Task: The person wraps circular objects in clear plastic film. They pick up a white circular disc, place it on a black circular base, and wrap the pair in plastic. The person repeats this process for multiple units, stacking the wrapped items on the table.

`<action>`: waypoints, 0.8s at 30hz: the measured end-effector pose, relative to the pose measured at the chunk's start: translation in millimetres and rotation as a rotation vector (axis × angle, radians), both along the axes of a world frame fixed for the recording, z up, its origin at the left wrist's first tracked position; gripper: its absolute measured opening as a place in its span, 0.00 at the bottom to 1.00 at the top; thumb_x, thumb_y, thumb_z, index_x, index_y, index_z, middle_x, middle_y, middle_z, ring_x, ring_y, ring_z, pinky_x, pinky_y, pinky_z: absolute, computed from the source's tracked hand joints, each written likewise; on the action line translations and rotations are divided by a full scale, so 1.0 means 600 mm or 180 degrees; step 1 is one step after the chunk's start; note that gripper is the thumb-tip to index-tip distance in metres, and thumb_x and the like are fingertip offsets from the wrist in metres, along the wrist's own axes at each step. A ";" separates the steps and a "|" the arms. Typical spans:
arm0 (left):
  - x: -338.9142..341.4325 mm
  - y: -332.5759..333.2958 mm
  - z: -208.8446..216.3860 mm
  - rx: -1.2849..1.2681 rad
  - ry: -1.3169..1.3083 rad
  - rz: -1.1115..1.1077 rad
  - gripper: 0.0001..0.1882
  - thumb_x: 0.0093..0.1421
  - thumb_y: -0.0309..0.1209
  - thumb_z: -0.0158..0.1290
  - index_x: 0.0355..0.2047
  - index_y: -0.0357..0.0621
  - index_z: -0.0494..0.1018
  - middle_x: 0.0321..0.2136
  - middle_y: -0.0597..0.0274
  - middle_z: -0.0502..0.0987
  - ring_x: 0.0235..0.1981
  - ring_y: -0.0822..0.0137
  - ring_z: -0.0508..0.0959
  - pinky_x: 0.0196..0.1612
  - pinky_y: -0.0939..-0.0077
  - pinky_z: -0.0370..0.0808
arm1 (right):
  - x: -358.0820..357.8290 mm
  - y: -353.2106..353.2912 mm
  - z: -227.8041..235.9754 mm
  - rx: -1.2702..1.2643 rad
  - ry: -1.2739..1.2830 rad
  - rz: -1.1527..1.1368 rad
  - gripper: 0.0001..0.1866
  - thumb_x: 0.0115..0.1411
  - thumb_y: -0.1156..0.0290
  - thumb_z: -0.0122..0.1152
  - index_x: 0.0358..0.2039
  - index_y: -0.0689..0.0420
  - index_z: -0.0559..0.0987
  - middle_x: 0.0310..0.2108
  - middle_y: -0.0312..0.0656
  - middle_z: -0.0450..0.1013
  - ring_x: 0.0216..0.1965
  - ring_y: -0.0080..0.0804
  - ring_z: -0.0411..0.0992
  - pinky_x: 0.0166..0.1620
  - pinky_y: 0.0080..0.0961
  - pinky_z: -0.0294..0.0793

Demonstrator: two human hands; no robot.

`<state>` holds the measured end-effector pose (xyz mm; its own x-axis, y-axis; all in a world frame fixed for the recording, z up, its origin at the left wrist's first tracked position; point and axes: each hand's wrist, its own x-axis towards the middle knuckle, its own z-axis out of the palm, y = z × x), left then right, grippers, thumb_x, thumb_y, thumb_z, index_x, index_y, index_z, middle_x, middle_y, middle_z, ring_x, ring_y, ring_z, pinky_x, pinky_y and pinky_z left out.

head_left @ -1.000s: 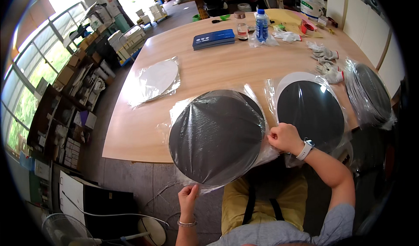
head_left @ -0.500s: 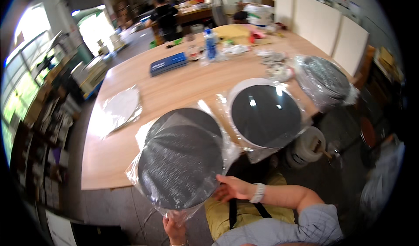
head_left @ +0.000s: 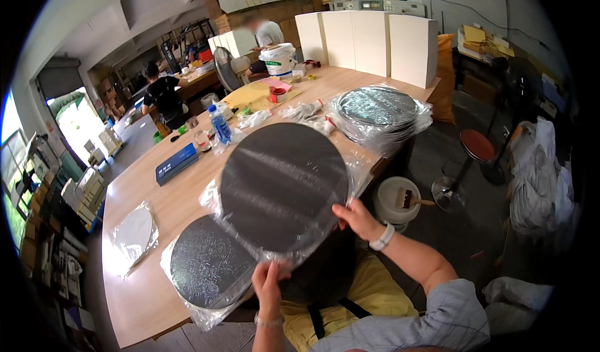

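Observation:
A flat dark grey disc in a clear plastic bag is held in both hands, tilted above the table's near edge. My left hand pinches the bag's lower edge. My right hand grips the lower right edge, thumb on top. Down to its left, a second bagged dark disc lies on the table, its upper right part hidden by the held one. Crinkled plastic shows past the held disc's left side; what lies underneath is hidden.
On the wooden table are a bagged white disc, a blue box, a bottle, gloves and a stack of bagged discs. A bucket with a brush stands right of my knees. Two people are further back.
The held bagged disc has moved right, off the left-hand disc and over where the white-rimmed disc lay. Both hands moved with it. My view has swung to the right.

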<state>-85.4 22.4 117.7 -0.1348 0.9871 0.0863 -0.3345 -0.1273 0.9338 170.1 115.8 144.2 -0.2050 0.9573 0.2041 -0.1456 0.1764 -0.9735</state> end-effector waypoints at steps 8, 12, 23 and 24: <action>0.071 0.122 -0.079 -0.0340 0.2248 0.0359 0.16 0.60 0.32 0.51 0.19 0.35 0.66 0.14 0.59 0.73 0.15 0.69 0.77 0.14 0.80 0.69 | 0.099 0.102 -0.083 -0.1015 -0.1557 -0.0199 0.24 0.58 0.51 0.58 0.25 0.65 0.73 0.18 0.43 0.73 0.17 0.27 0.74 0.15 0.18 0.68; 0.077 0.102 -0.067 -0.0297 0.2428 0.0546 0.12 0.57 0.32 0.55 0.25 0.34 0.68 0.19 0.56 0.73 0.18 0.67 0.76 0.19 0.76 0.70 | 0.114 0.078 -0.106 -0.1319 -0.0854 -0.0459 0.30 0.59 0.44 0.50 0.27 0.66 0.73 0.20 0.46 0.74 0.18 0.28 0.75 0.16 0.18 0.70; 0.115 0.112 -0.029 0.1733 0.5229 0.0114 0.12 0.50 0.32 0.58 0.35 0.45 0.72 0.36 0.60 0.70 0.38 0.59 0.71 0.41 0.62 0.68 | 0.097 0.025 -0.123 -0.2200 0.0239 0.0819 0.23 0.65 0.52 0.43 0.40 0.63 0.70 0.34 0.46 0.75 0.32 0.34 0.77 0.32 0.27 0.78; 0.108 0.119 -0.034 0.1988 0.5263 0.0154 0.07 0.51 0.30 0.55 0.32 0.46 0.72 0.33 0.63 0.72 0.38 0.60 0.73 0.38 0.64 0.70 | 0.097 0.028 -0.122 -0.2214 0.0184 0.0971 0.26 0.65 0.49 0.42 0.41 0.63 0.70 0.36 0.47 0.75 0.35 0.35 0.77 0.33 0.28 0.78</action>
<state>-20.5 93.7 97.3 0.4499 0.7548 0.4774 0.8358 -0.5442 0.0727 228.2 132.4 71.0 -0.4885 0.7718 -0.4070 -0.1437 -0.5313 -0.8349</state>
